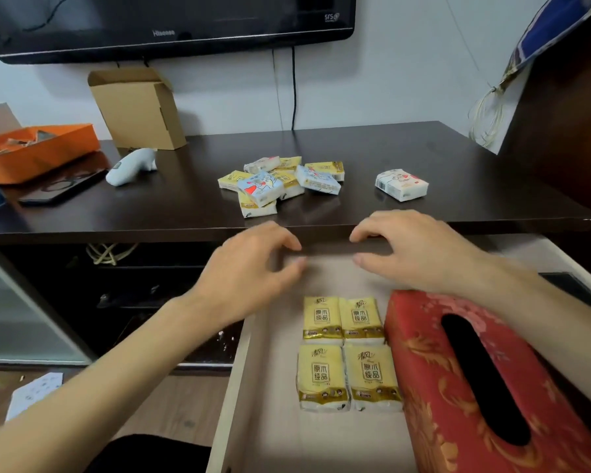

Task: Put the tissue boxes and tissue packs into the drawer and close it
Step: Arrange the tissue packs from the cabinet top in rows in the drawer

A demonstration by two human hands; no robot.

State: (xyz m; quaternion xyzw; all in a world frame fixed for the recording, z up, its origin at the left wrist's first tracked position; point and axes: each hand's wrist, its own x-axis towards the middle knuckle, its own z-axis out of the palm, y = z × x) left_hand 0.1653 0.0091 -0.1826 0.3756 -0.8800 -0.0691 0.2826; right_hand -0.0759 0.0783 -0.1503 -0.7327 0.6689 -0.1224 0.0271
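The drawer [239, 377] is pulled out below the dark tabletop. Inside it lie several yellow tissue packs [347, 351] in a neat grid, and a red patterned tissue box [434, 380] sits to their right. On the tabletop a heap of small tissue packs [277, 184] lies in the middle, and one white pack [401, 184] lies apart to the right. My left hand [249, 271] and my right hand [420, 249] hover over the drawer's back part, just below the table edge, fingers curled and apart, holding nothing.
The dark tabletop [458, 158] also carries an orange tray [38, 151], a cardboard box [140, 107], a pale handheld device [132, 165] and a black phone [62, 187]. A television [168, 25] hangs above. A dark cabinet side [567, 131] stands at the right.
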